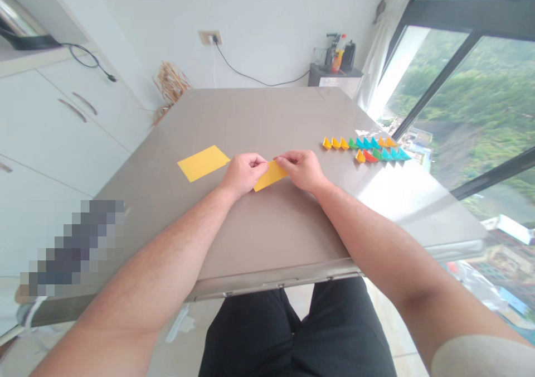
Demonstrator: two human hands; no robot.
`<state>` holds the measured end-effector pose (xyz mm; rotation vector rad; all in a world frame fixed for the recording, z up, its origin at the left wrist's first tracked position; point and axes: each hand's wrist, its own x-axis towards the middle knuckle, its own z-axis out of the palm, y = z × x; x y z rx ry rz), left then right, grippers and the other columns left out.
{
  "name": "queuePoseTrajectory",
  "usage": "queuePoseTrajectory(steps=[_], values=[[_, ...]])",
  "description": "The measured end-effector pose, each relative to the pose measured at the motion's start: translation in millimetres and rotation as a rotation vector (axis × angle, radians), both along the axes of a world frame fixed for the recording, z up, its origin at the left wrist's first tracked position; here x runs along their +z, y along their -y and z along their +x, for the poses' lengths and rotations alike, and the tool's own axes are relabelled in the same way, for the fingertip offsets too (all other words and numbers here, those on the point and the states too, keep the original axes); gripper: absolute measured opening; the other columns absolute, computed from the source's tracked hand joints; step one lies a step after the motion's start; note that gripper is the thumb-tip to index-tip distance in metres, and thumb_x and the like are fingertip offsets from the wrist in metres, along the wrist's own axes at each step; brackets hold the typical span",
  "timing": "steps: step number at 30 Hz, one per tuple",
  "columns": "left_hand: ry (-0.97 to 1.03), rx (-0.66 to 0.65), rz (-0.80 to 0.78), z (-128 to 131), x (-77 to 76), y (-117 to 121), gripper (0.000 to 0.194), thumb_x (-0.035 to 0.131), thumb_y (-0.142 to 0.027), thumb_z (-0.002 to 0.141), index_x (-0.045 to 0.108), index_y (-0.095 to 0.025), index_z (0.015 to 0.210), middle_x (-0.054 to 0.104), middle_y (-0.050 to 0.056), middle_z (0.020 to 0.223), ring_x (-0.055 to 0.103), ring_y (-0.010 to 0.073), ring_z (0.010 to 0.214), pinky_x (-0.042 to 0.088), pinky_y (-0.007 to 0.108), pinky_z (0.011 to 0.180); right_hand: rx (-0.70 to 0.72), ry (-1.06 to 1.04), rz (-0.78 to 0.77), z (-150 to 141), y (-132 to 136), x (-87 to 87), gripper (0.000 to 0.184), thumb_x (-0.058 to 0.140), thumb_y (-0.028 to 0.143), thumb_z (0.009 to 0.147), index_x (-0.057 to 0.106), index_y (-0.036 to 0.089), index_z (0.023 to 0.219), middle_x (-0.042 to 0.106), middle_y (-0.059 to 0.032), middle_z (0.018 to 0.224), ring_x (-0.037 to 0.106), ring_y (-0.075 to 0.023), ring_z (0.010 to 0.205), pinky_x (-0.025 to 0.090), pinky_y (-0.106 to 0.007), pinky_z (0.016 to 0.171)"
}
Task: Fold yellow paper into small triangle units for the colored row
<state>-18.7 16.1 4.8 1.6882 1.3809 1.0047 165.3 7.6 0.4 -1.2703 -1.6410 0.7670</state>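
Between my two hands a yellow sheet of paper (271, 177) is held close above or on the table, near its middle. My left hand (246, 173) pinches the sheet's upper left part with thumb and fingers. At the upper right part, my right hand (303, 169) grips the same sheet, its fingers curled in. Parts of the sheet are covered by both hands. Left of my left hand lies a flat yellow paper (203, 163). On the right stand two rows of small folded paper boats (363, 143) in yellow, green, blue, orange and red.
The grey-brown table (267, 117) reaches to the white wall. A dark low cabinet (334, 73) with bottles stands behind it. Large windows (472, 81) are at the right, white cupboards (50, 115) at the left. A pixelated dark patch (75, 243) covers something on the left edge.
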Motion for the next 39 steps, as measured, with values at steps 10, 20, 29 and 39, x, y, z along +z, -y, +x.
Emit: queuePoseTrajectory(steps=[10,20,29,39], values=[[0.008,0.055,0.071,-1.9,-4.3,-4.2,0.016,0.066,-0.035,0.074,0.07,-0.02,0.07,0.054,-0.002,0.055,0.043,0.011,0.048,0.029,0.024,0.045,0.059,-0.008,0.037,-2.1,3.1,0.7,0.032,0.061,0.037,0.087,0.082,0.018,0.1,0.077,-0.0031,0.085,0.065,-0.0174,0.079,0.048,-0.029,0.075],[0.025,0.041,0.106,-2.0,-3.0,-4.2,0.017,0.065,-0.035,0.075,0.07,-0.019,0.07,0.059,-0.001,0.062,0.049,0.0129,0.059,0.036,0.025,0.053,0.163,-0.077,-0.003,-0.6,9.8,5.0,0.04,0.059,0.051,0.089,0.081,0.018,0.087,0.07,-0.001,0.076,0.062,-0.0179,0.078,0.045,-0.028,0.07],[0.031,0.029,0.059,0.8,0.8,1.4,0.016,0.063,-0.034,0.075,0.066,-0.021,0.068,0.051,-0.003,0.055,0.04,0.0104,0.047,0.03,0.024,0.043,0.129,-0.246,-0.069,2.3,3.9,5.3,0.033,0.065,0.048,0.085,0.081,0.02,0.093,0.071,-0.0006,0.08,0.062,-0.0168,0.081,0.047,-0.028,0.075],[-0.004,0.004,0.13,-0.3,-1.8,-1.0,0.018,0.065,-0.036,0.076,0.067,-0.02,0.068,0.055,-0.003,0.059,0.044,0.0111,0.055,0.034,0.025,0.052,0.195,-0.359,-0.163,2.4,5.1,6.5,0.023,0.069,0.041,0.08,0.077,0.02,0.079,0.073,-0.0023,0.08,0.064,-0.0167,0.079,0.049,-0.029,0.074]])
